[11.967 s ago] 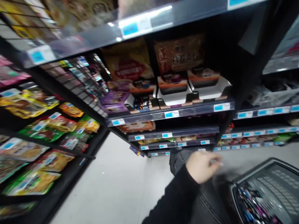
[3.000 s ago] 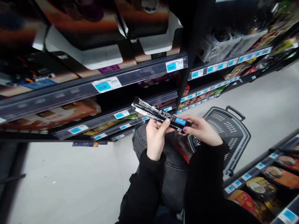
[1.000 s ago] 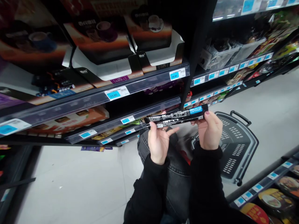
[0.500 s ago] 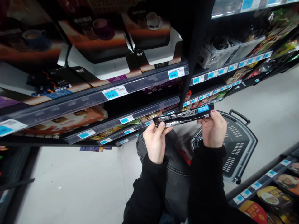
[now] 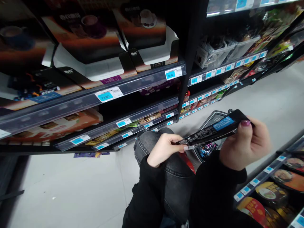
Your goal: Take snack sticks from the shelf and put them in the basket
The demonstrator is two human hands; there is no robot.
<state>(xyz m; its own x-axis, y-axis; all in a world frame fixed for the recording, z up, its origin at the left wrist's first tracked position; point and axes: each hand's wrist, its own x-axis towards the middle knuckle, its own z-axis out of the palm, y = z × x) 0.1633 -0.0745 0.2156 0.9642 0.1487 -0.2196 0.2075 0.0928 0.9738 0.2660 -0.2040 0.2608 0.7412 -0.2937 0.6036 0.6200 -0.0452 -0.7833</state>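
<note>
Just past three o'clock in view, you hold a black packet [image 5: 209,129], left hand [image 5: 165,148] pinching its eight-o'clock end and right hand [image 5: 245,144] clasping its two-o'clock end, apparently to steady its printed face.

A: Near shelf [image 5: 142,78]?
B: Carrying three open display cartons [image 5: 89,68], side by side; dark packets [image 5: 33,85] in the leftmost.
A: Lower shelf [image 5: 150,112]?
B: Orange box [image 5: 68,122] at left, purple packaging [image 5: 158,88] farther right.
A: Next bay's shelf [image 5: 203,77]?
B: Clear plastic bins [image 5: 222,54], adjacent.
A: Low shelf [image 5: 262,175], bottom right?
B: Lidded tubs [image 5: 267,193], red and yellow tops among them.
A: Floor [image 5: 83,186]?
B: Pale, smooth. Grey basket [image 5: 215,118] on it, partly hidden.
</note>
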